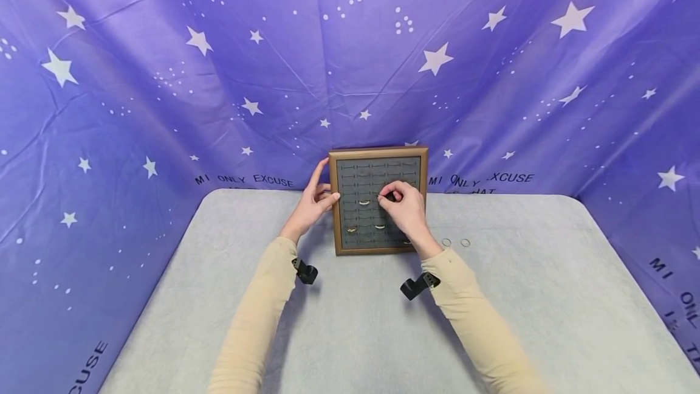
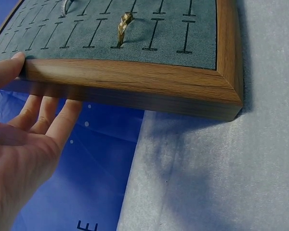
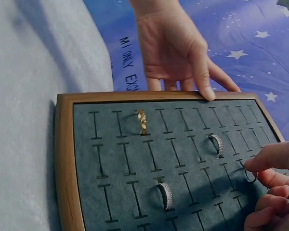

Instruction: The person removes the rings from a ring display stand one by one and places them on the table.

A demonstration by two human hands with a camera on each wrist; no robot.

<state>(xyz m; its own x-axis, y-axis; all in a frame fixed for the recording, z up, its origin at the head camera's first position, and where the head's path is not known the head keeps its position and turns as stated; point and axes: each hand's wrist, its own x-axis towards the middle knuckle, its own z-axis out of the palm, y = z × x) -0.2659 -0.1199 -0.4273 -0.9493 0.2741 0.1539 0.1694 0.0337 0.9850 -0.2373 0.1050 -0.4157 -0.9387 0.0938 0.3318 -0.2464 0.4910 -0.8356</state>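
A wooden-framed ring display board (image 1: 335, 224) with a grey slotted pad stands tilted up at the back of the table. My left hand (image 1: 310, 210) holds its left edge, thumb on the front of the frame and fingers behind. At the pad's middle, my right hand (image 1: 407, 207) pinches a thin ring (image 3: 252, 177) between thumb and forefinger, right at a slot. Several rings sit in slots: a gold twisted ring (image 3: 142, 122), a silver textured ring (image 3: 166, 196) and another silver ring (image 3: 216, 145) among them. One low on the right (image 1: 407, 241) is partly covered by the right wrist.
Two loose rings, a near one (image 1: 446, 242) and a farther one (image 1: 465, 242), lie on the grey-covered table (image 1: 350, 333) right of the board. Behind hangs a purple star-printed cloth (image 1: 295, 78), close to the board's back. Black wrist cameras (image 1: 306, 272) are strapped to both sleeves.
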